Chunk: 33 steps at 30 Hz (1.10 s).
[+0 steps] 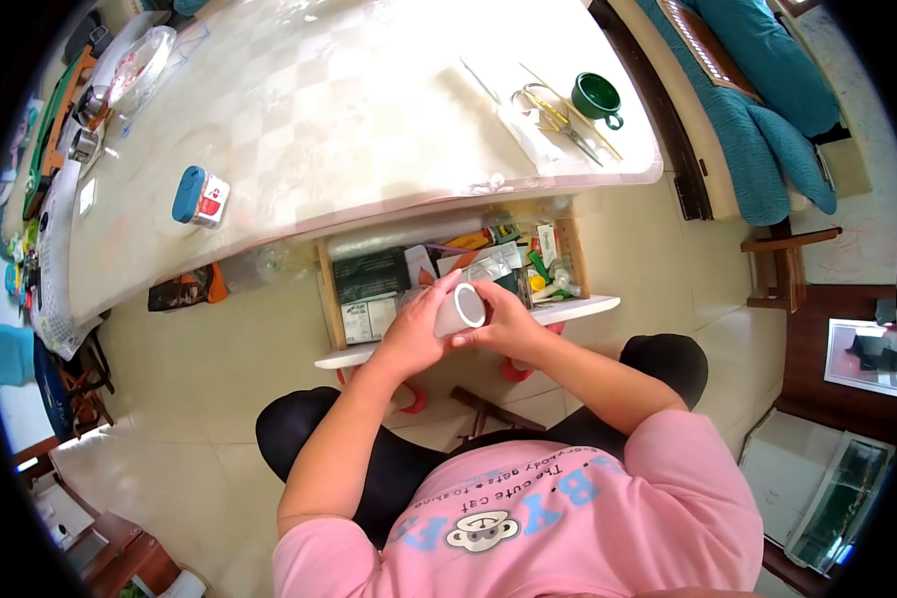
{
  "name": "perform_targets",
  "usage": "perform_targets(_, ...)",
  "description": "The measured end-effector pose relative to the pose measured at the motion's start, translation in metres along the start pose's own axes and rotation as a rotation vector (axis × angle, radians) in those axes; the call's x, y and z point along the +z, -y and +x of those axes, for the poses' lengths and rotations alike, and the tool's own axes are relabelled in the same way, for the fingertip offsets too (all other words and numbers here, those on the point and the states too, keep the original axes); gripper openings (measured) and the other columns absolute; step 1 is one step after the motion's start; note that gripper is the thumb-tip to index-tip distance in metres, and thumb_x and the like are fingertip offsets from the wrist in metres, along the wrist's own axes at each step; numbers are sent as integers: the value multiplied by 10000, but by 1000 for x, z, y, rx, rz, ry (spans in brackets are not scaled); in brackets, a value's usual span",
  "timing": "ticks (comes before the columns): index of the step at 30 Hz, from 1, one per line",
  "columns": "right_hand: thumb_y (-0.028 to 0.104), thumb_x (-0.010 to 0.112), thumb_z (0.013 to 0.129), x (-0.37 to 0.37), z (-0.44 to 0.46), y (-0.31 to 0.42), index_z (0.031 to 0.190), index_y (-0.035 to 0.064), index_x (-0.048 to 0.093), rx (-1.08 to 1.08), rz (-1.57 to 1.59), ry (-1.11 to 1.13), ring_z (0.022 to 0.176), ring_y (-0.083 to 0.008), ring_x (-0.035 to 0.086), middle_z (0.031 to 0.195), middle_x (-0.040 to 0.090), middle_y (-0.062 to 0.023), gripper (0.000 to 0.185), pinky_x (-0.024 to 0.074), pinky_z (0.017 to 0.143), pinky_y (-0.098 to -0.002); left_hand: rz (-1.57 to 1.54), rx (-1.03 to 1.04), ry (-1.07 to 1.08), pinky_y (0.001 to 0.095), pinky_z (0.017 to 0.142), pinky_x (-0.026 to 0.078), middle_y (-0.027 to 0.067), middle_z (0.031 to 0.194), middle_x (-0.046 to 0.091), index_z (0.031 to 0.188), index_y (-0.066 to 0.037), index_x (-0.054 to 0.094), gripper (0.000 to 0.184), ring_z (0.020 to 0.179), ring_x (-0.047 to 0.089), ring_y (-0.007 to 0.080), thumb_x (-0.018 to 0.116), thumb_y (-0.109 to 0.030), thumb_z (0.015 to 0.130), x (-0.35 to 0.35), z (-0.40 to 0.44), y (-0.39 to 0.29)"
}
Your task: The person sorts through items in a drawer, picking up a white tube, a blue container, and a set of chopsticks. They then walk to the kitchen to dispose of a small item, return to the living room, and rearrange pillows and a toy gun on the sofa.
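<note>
Between my two hands is a white cylindrical container [450,317], its round grey end with a white rim tilted up toward me. My left hand [416,331] wraps around its left side, and my right hand [510,327] grips it from the right. Both hands are over the front of a pulled-out drawer [354,356] under the table. Inside the drawer lie a dark green packet [371,275], small white boxes [369,319], a yellow-capped item [538,284] and other small things. My hands hide part of the drawer's contents.
On the table [349,110] stand a blue-lidded container [201,196], a green cup [596,97], scissors [570,132] and a clear bowl [142,70] at the far left. A dark packet with orange [184,289] is below the table edge. A blue-covered seat [738,130] is at right.
</note>
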State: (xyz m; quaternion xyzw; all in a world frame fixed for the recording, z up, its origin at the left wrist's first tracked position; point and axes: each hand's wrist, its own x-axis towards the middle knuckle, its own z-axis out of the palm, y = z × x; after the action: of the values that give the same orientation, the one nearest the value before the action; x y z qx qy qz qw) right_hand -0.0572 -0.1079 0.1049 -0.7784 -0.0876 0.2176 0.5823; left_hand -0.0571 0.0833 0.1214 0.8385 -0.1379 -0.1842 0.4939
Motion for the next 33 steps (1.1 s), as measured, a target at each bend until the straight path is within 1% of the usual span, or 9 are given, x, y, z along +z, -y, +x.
perform_targets(2,134,864,655,-6,0,-9,1282,28,488,31,555,117,995,-215,610,1118,573,-115,739,515,822,-333,-36,40,-49,408,988,422,176,1249,553,1357,-112,416,758,1170,521,345,792,-149,701,2,-1,1)
perform_targets(7,19,782,694,-68,33,-138,1257,12,486,261,-8,-369,932,-240,639,1113,580,-150,636,538,782,-325,-15,-83,-135,398,940,454,158,1193,599,1284,-101,488,667,1113,577,322,797,-130,694,-7,-5,3)
perform_targets(9,2,691,713,-106,47,-174,1179,7,527,45,-687,-432,947,-344,620,1075,596,-199,495,528,795,-396,-3,-147,-123,403,974,441,147,1249,564,1270,-83,480,652,1158,537,336,788,-143,698,-10,-6,-1)
perform_targets(13,60,721,691,-131,82,-196,1182,48,551,55,-740,-493,984,-423,569,1153,570,-198,520,484,840,-439,8,-114,-145,405,971,442,144,1238,571,1270,-85,480,659,1155,536,341,792,-151,694,-8,-4,8)
perform_targets(18,141,723,704,-132,107,-208,1132,53,595,432,-922,-177,1065,-395,548,1134,598,-183,455,465,879,-454,28,-115,-158,406,957,447,144,1222,577,1263,-79,483,655,1140,541,345,795,-153,692,-10,-4,10)
perform_targets(21,143,733,683,-131,97,-211,1092,30,611,247,-1000,-232,1023,-400,569,1117,603,-206,442,477,877,-440,21,-118,-165,406,949,447,143,1200,583,1241,-74,492,628,1124,547,347,792,-137,693,-11,-3,12)
perform_targets(25,120,727,667,-122,67,-147,1062,15,611,69,-837,-340,987,-356,594,1052,598,-214,424,505,865,-400,-74,-123,-164,406,946,444,141,1176,584,1194,-71,505,578,1111,549,343,785,-89,688,-10,-1,16)
perform_targets(27,61,713,650,-108,50,-96,1031,2,606,223,-588,-161,959,-311,597,991,561,-190,400,523,829,-356,-102,-126,-175,396,949,440,130,1179,564,1183,-78,507,561,1120,539,331,773,-49,689,-10,-2,17)
perform_targets(33,1,705,665,-50,-7,51,1047,15,582,-301,-294,-85,902,-287,591,1002,541,-132,402,520,759,-366,-176,-27,-118,381,949,436,113,1193,518,1193,-93,514,561,1108,526,315,766,-23,696,-7,-4,13)
